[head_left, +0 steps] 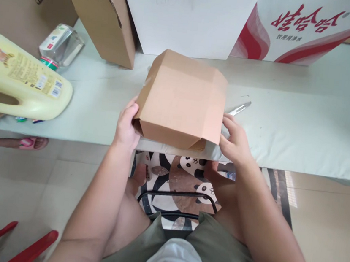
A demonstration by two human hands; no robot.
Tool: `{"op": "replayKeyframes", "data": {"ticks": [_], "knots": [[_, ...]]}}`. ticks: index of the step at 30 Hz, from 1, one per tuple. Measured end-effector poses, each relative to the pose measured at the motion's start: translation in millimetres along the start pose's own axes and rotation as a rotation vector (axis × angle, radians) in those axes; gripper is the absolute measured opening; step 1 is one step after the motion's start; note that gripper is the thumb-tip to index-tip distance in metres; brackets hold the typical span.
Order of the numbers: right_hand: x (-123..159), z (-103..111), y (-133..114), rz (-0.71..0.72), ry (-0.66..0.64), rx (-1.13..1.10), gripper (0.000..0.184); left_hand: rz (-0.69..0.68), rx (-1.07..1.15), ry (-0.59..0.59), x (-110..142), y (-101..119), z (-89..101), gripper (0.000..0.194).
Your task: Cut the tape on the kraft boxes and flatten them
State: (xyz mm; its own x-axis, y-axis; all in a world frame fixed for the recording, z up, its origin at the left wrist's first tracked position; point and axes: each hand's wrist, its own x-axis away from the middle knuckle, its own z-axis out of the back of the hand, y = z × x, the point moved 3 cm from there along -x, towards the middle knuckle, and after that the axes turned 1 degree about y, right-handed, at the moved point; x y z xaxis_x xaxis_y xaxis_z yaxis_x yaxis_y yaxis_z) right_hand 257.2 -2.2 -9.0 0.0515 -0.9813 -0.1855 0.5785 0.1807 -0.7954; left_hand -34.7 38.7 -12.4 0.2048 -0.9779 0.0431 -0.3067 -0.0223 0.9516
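Note:
A brown cardboard box (178, 93) is held between my two hands near the front edge of the table, a broad plain side facing up and folded flaps along the near side. My left hand (127, 126) grips its lower left corner, the thumb on the outside and the other fingers mostly hidden. At the lower right edge, my right hand (236, 139) holds the box with bent fingers. Just beyond the right fingers lies a slim silver tool, perhaps a cutter (240, 108); its near end is partly hidden.
On the left stand a big yellow jug (25, 76), a clear bottle (62, 45) on its side and an open tall carton (101, 24). A white box (189, 18) and a red-and-white carton (289, 30) line the back. Another person's foot (34, 143) shows below left.

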Motion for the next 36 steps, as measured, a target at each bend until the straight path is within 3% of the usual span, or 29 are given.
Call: {"op": "replayKeyframes", "data": {"ticks": [4,8,10,15,25,29,32,36], "knots": [[4.3,1.8,-4.0,0.049,-0.091,-0.324,0.076,-0.027,-0.054,0.083,-1.8,1.2,3.7,0.043],[7.7,-1.7,-4.8,0.049,-0.141,-0.302,0.1,-0.025,-0.062,0.127,-3.4,-0.6,8.2,0.041],[8.0,-3.9,-4.0,0.015,-0.1,-0.274,0.104,-0.023,-0.067,0.108,-3.3,-1.8,7.8,0.037],[8.9,-5.5,-4.7,0.001,0.05,-0.193,0.088,-0.057,-0.108,0.094,-2.6,-1.2,5.0,0.036],[10.5,-6.0,-11.6,-0.066,0.051,-0.232,0.072,-0.177,-0.216,0.111,-5.0,-1.6,9.5,0.031],[11.0,-6.7,-8.9,-0.074,0.04,-0.246,0.071,-0.158,-0.238,0.099,-4.0,-0.3,9.5,0.027],[9.7,-7.6,-3.9,-0.071,0.06,-0.311,0.064,-0.154,-0.202,0.093,-1.7,2.8,7.2,0.027],[5.7,-7.1,6.5,-0.212,0.228,-0.546,0.047,-0.155,-0.103,0.142,-3.0,5.0,7.9,0.028]]}}
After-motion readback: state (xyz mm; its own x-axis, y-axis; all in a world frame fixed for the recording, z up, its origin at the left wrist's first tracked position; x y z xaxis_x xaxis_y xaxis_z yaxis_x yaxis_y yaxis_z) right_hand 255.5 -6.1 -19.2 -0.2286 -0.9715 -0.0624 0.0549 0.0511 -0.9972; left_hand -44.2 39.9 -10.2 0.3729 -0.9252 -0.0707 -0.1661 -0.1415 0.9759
